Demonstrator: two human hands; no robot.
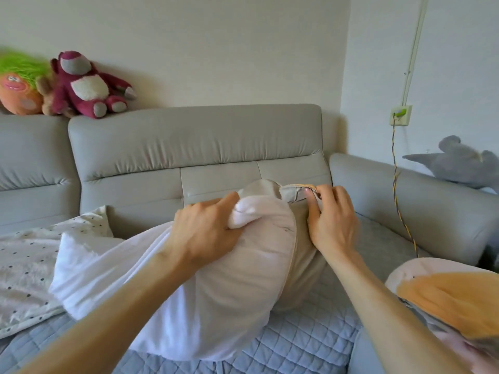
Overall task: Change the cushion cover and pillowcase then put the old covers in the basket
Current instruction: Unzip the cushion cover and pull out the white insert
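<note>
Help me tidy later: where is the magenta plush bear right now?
In the head view, the magenta plush bear sits upper left on top of the grey sofa backrest, beside the green-haired orange plush.

On sofa (194, 141) seat, mid: pillow (216, 265), w/ cover (305, 255) on its far end. L of it: cloth (24, 265). On sofa back, far L: bear toy (86, 85). On R armrest: soft toy (459, 163). Front R: cushion (445, 298).
</note>
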